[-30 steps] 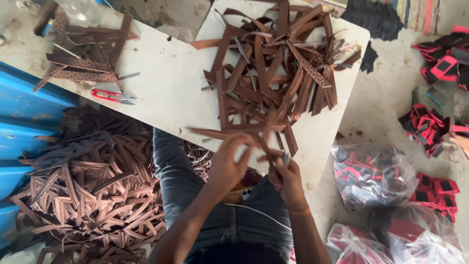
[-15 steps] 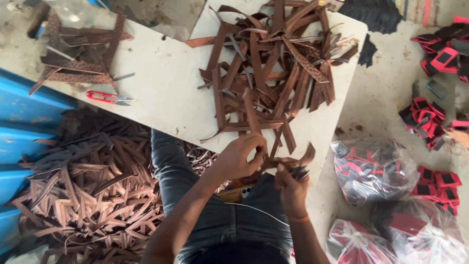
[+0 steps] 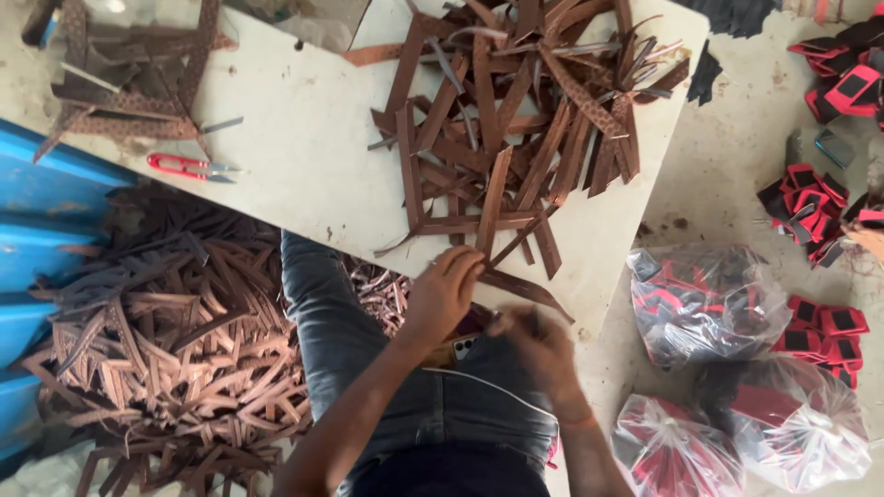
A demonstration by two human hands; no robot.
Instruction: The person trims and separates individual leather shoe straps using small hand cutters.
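Left hand [image 3: 444, 293] fingers pinch a brown leather strap [image 3: 517, 287], long axis slanting away down-right; blurred right hand [image 3: 541, 348], grip unclear. Clear bags [image 3: 704, 304] hold red-black pieces.

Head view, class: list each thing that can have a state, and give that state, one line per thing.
Left hand: gripping a brown strip.
Right hand: blurred, grip unclear.
Red scissors: lying on the table.
Strip pile: loose, tangled.
Plastic bags: filled with red pieces.

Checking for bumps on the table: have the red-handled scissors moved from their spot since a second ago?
No. The red-handled scissors lie in the same spot on the white table, just below the small strap pile at the left end, as before.
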